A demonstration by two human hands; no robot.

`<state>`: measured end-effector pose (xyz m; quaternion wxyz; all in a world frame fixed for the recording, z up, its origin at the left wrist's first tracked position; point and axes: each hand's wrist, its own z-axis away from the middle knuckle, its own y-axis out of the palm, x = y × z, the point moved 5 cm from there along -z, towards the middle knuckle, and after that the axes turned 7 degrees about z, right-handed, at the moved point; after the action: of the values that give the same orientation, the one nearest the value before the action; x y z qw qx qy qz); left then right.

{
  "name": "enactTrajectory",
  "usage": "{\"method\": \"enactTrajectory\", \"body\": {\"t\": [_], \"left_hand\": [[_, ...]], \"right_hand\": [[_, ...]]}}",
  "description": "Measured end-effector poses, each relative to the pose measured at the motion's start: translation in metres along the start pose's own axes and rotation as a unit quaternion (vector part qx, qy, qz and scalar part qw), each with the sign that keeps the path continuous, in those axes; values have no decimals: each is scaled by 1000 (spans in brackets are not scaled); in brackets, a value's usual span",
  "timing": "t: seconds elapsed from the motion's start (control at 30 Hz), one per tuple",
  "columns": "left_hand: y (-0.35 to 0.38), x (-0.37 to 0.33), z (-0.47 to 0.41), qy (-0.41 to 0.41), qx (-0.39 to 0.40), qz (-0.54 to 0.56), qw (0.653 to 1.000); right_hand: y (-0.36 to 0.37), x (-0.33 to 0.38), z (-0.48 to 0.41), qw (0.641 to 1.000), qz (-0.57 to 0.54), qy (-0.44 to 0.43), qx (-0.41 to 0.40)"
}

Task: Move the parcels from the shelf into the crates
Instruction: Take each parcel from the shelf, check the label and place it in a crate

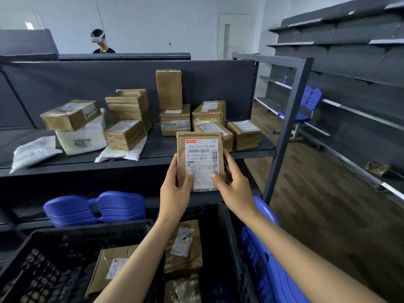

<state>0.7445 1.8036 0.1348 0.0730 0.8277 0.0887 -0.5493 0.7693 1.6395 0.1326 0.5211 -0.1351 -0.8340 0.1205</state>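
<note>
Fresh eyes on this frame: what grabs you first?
The parcel with a white label, held upright at centre by the left hand and right hand, just in front of the shelf's edge. Behind it, brown boxes crowd the dark shelf. Below, black crates already hold a few parcels.

The shelf [166,145] is dark grey metal, matt painted and smooth. The boxes [70,114] are brown cardboard wrapped in clear tape, glossy in places. The parcel [200,161] is creased brown paper under shiny tape; its label [202,149] is matt white paper. The bags [32,152] are wrinkled white plastic film. The crates [54,248] are dull black plastic lattice. The chairs [94,207] are smooth blue plastic, slightly glossy. The floor [317,193] is wood-grain plank, low sheen.
</note>
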Motion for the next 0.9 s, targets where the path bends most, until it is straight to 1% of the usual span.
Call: {"method": "enactTrajectory", "body": {"t": [0.23, 0.43, 0.53, 0.63, 0.77, 0.9], "left_hand": [[3, -9, 16, -6, -23, 16, 1000], [9, -6, 26, -18, -30, 31, 999], [11, 3, 29, -34, -43, 35, 998], [12, 14, 32, -51, -49, 24, 997], [15, 31, 35, -78, -41, -2, 996], [18, 57, 39, -106, -3, -62, 992]], "right_hand": [[-4, 7, 8, 999, -24, 2, 27], [-9, -3, 17, 999, -32, 23, 25], [-13, -9, 21, 999, -26, 32, 6], [-14, -19, 26, 996, -46, 70, -11], [-11, -35, 33, 995, -29, 97, -12], [0, -58, 44, 990, -8, 138, -8]]}}
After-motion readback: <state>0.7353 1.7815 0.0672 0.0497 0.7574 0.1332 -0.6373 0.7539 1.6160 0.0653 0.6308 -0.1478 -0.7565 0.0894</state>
